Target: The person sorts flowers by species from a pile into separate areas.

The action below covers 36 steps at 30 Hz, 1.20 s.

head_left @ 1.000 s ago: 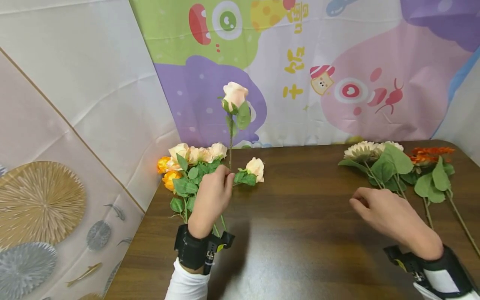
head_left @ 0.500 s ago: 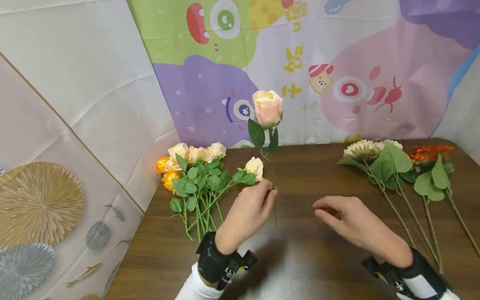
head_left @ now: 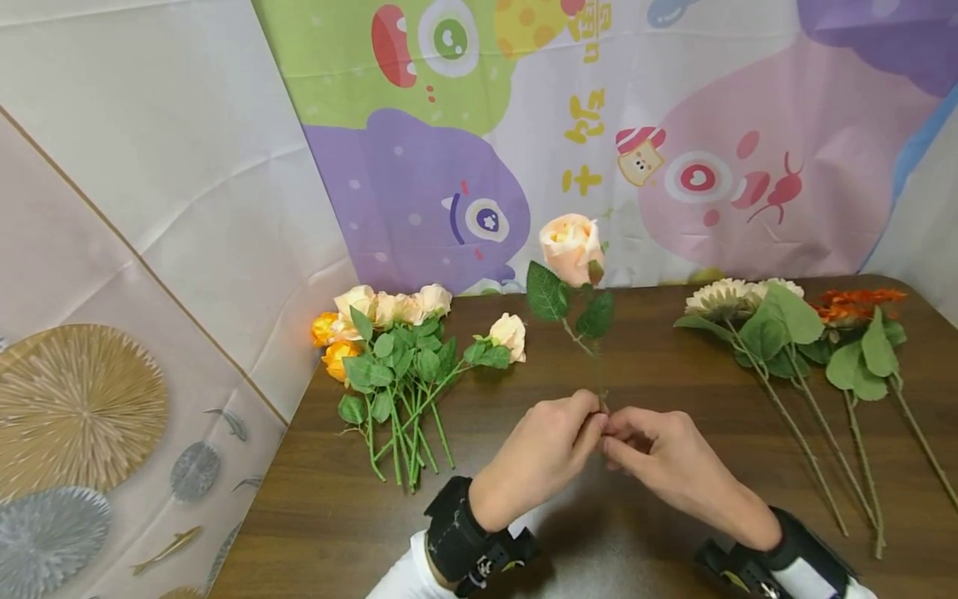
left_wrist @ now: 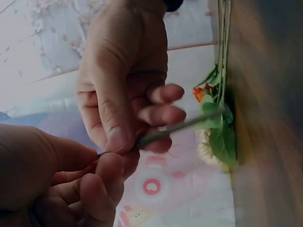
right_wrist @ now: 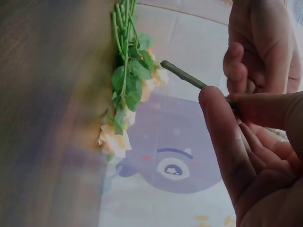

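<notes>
Head view, hands: the person's left hand [head_left: 542,453] and right hand [head_left: 684,466] meet, each pinching the thin green stem [head_left: 603,399] of a peach-pink, leafy, fabric-looking rose [head_left: 572,249].
Head view, rose: roughly upright above the dark brown wood-grain table [head_left: 337,532], bloom just short of twelve o'clock from the fingertips.
Head view, lying flowers: a heap of peach and orange roses with green stems [head_left: 404,358] between nine and ten o'clock; cream daisy-like flowers with broad leaves [head_left: 774,329] toward two.
Head view, step: probably a two-handed regrip or working of the stem; the next move seems to call for one steady pinch while the other hand works or loosens.
Head view, unclear: blurred upper stem; lower stem mostly lost behind the fingers.
Left wrist view, stem: juts between two and three o'clock past the right hand's fingers, tip blurred; bloom unseen.
Right wrist view, stem: blunt end points toward ten o'clock; the pinch partly hides the left fingertips.
</notes>
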{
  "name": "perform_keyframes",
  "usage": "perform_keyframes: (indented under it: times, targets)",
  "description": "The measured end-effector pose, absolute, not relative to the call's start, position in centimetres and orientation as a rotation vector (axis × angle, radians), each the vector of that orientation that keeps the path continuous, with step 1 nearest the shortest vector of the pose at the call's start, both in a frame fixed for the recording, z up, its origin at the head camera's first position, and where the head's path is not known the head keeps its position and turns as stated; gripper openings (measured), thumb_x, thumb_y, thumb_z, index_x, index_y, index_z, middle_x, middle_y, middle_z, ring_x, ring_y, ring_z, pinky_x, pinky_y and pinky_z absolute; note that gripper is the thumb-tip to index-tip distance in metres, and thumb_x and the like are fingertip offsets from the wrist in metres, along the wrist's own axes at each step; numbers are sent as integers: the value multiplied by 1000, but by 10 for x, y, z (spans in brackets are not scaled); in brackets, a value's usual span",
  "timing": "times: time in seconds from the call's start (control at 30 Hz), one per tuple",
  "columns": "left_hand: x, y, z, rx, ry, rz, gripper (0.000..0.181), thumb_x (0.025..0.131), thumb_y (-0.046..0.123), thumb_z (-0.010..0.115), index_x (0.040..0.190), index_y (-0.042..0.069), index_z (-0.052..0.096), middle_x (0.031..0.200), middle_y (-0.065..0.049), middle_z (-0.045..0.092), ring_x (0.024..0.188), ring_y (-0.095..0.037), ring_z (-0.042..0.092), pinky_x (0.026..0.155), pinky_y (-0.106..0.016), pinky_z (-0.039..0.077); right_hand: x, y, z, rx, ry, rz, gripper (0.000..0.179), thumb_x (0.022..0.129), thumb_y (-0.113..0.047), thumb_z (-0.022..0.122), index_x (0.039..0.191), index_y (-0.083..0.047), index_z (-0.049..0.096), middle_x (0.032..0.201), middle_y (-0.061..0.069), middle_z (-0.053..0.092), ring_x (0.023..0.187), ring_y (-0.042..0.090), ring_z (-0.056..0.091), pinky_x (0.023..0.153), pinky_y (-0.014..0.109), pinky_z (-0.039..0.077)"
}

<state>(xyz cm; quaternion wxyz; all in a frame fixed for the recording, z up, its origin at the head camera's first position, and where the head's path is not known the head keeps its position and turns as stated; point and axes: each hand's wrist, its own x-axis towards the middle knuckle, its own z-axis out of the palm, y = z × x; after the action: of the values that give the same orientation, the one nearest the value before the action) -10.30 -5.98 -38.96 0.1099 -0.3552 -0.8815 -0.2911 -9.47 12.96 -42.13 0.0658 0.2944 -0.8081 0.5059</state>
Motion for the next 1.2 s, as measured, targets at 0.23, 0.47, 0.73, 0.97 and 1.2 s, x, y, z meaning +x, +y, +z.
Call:
perform_keyframes:
  times: [0.23, 0.47, 0.73, 0.97, 1.2]
  targets:
    - [-110, -72, -385, -937, -2650, -792, 13, 103, 15, 54, 103, 9, 65, 82, 2, 66, 61, -1, 50, 58, -15, 41, -110, 142, -424, 636, -2720, 1522, 5, 94, -6, 67, 96, -4, 71, 77, 2, 72, 62, 13, 68, 56, 25, 55]
    - [-116, -95, -373, -797, -2596, -821, 12, 101, 14, 56, 99, 9, 68, 77, 3, 63, 62, -6, 53, 60, -21, 45, -133, 170, -436, 437, -3010, 1317, 11, 93, -4, 61, 96, 3, 69, 71, 1, 68, 59, 14, 64, 52, 27, 51]
    - [-122, -113, -363, -662, -2552, -843, 11, 99, 8, 58, 94, 5, 67, 67, 4, 55, 56, -8, 48, 53, -22, 41, -143, 186, -443, 370, -3184, 1124, 19, 86, 0, 58, 100, 11, 65, 54, 0, 61, 50, 14, 63, 54, 31, 51]
    - [-122, -114, -361, -640, -2575, -839, 12, 99, 8, 57, 95, 5, 68, 66, 4, 54, 56, -7, 47, 52, -22, 41, -148, 191, -453, 286, -3265, 1040, 12, 83, 2, 59, 73, -2, 56, 49, 1, 59, 45, 14, 61, 50, 29, 48]
    - [-123, -116, -362, -617, -2591, -843, 13, 99, 9, 56, 95, 5, 68, 65, 5, 53, 55, -7, 47, 52, -23, 41, -152, 194, -456, 250, -3273, 1054, 13, 83, 1, 59, 73, -3, 53, 50, 3, 59, 44, 14, 61, 47, 30, 49]
